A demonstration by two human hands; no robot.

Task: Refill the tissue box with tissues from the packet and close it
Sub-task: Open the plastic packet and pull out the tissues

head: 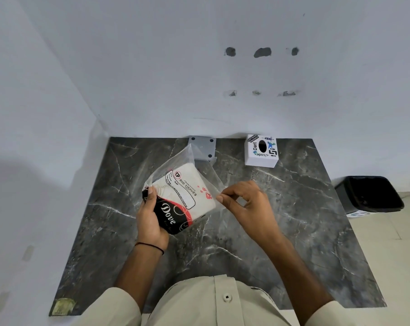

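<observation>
- Dark marbled surface [293, 231] filled a corner between pale walls; the person stood at its near edge.
- Left hand [149, 220] was curled round the printed end of the packet [182, 196], holding it up over the middle of the surface.
- Right hand [244, 203] pinched the packet's clear plastic flap between thumb and forefinger, other fingers loosely bent.
- Tissues sat inside the wrap; none were out.
- Tissue box [261, 150] stood well apart at the far edge by the wall, oval slot up, seemingly shut.
- Judged early: packet at the opening step, with box opening, filling and closing all left.
- Black bin [368, 196] on the floor, off right.
</observation>
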